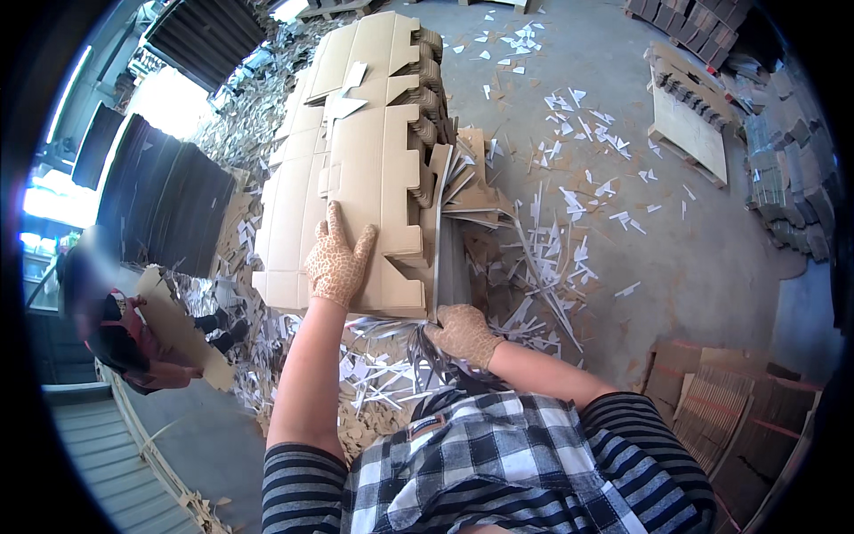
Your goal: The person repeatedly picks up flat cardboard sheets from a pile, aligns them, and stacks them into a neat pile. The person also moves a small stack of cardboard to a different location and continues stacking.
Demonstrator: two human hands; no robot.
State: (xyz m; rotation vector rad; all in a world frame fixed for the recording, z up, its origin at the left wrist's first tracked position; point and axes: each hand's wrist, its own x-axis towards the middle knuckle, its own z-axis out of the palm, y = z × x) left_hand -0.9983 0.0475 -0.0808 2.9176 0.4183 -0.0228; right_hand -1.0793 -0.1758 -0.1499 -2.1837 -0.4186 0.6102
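Pallet (689, 129), floor scraps (583, 191), co-worker (124, 343).

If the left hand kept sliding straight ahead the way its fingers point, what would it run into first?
The left hand lies flat on the top die-cut cardboard blank, fingers pointing up the stack. Going on, it would likely just ride along that blank's surface toward the loose cardboard scrap lying on top further along, though depth there is unclear.

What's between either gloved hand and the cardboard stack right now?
Nothing visible. The left hand lies flat on the top sheet of the cardboard stack. The right hand is at the stack's near lower edge, among the loose offcut strips; whether it grips anything is unclear.
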